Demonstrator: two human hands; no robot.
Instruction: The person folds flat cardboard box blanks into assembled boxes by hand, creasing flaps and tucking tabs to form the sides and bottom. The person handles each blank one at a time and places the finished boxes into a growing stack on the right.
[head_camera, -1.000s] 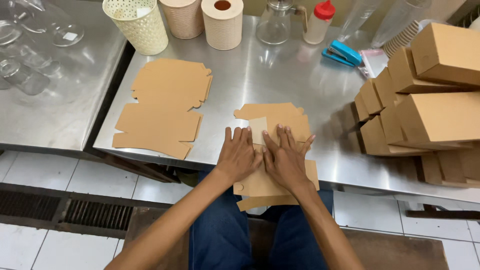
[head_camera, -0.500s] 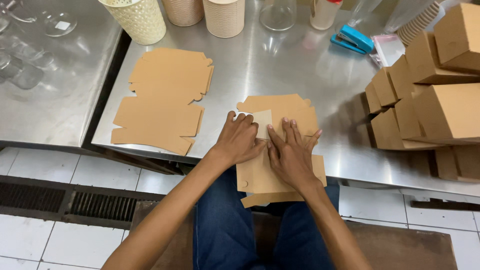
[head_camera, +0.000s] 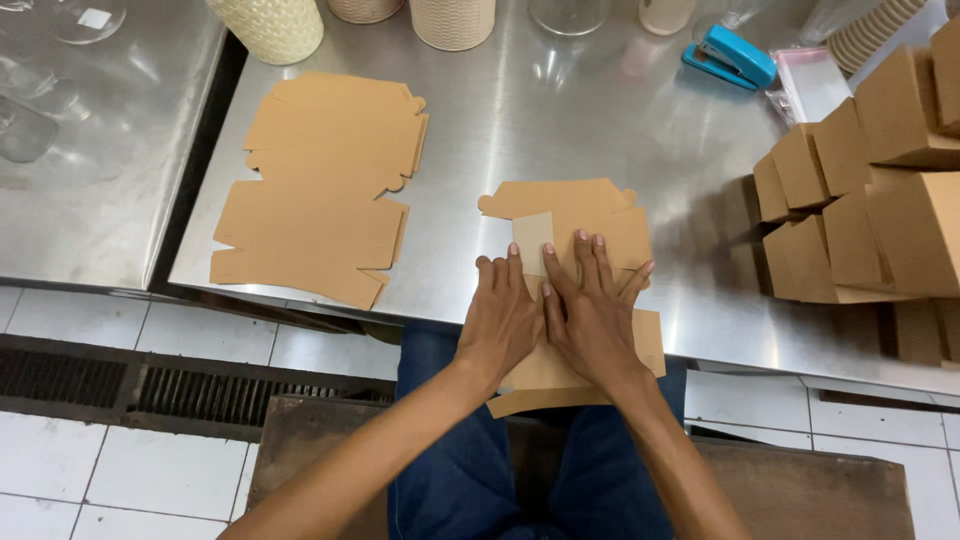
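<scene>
Left hand (head_camera: 503, 322) and right hand (head_camera: 594, 315) lay flat, fingers spread, side by side, pressing a flat cardboard sheet (head_camera: 575, 215) at the table (head_camera: 560, 110) edge, overhanging the person's lap.

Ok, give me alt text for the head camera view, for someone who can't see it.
Both hands, left hand and right hand, press flat on a brown cardboard box blank at the edge of a steel table. A stack of flat blanks lies left; folded boxes are piled right.

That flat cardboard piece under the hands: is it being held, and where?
Pressed down, not gripped: the left hand and right hand lie flat on the middle of the cardboard blank at the table edge.
</scene>
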